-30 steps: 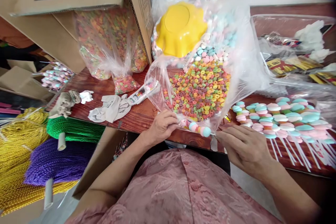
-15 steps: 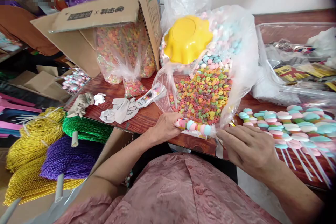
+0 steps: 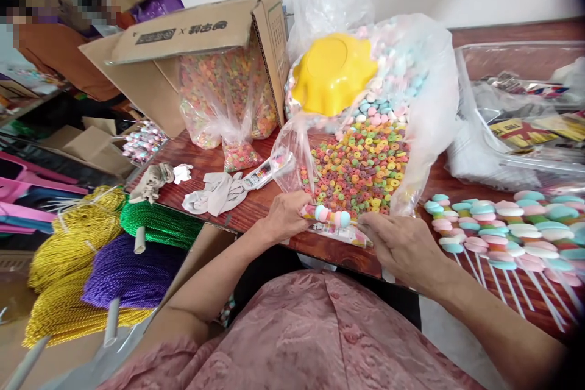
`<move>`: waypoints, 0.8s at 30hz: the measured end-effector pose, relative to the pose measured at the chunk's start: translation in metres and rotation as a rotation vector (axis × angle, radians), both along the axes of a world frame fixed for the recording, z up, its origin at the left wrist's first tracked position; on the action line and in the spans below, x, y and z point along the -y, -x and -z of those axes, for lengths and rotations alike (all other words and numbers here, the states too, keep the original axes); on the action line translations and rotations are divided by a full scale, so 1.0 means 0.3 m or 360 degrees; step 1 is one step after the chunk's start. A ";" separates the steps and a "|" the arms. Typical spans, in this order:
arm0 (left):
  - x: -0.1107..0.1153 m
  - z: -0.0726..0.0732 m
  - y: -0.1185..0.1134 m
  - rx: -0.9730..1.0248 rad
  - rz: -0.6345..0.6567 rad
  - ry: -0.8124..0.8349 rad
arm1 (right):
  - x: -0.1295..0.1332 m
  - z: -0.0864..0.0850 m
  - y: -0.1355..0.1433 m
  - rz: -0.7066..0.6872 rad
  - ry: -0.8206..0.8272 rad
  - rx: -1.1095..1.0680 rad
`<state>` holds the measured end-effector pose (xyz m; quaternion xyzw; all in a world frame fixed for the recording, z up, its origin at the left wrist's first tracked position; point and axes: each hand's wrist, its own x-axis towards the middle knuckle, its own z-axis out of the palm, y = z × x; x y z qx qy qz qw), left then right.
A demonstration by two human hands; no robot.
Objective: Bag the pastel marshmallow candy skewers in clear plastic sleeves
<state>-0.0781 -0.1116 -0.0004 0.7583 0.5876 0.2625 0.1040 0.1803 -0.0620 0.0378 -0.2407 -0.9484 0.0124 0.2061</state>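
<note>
Left hand (image 3: 284, 217) and right hand (image 3: 398, 242) both pinch the candy skewer (image 3: 331, 216), stretched level between them at the desk (image 3: 237, 210) edge. Bag of candy rings (image 3: 361, 164) sits just behind; finished skewers (image 3: 498, 228) lie to the right.

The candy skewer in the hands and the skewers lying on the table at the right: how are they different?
The candy skewer is held between the left hand and right hand, above the table edge; the finished skewers lie untouched on the table. It is single; they form a row. Their white sticks show; its stick is hidden. Both carry pastel pieces.
</note>
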 end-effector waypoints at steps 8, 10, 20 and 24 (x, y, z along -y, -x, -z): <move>0.002 -0.007 0.032 -0.0220 0.0033 0.0042 | -0.024 0.008 0.019 -0.0005 0.0000 0.0022; 0.003 -0.012 0.033 -0.0078 0.0082 0.0166 | -0.021 -0.002 0.037 -0.0038 -0.0149 -0.0024; 0.001 -0.028 0.038 0.0420 0.0154 0.0372 | -0.019 0.001 0.045 -0.0119 -0.0164 0.0152; -0.003 -0.019 0.031 0.0088 0.0083 0.0227 | -0.026 -0.001 0.027 0.0025 -0.0074 0.0329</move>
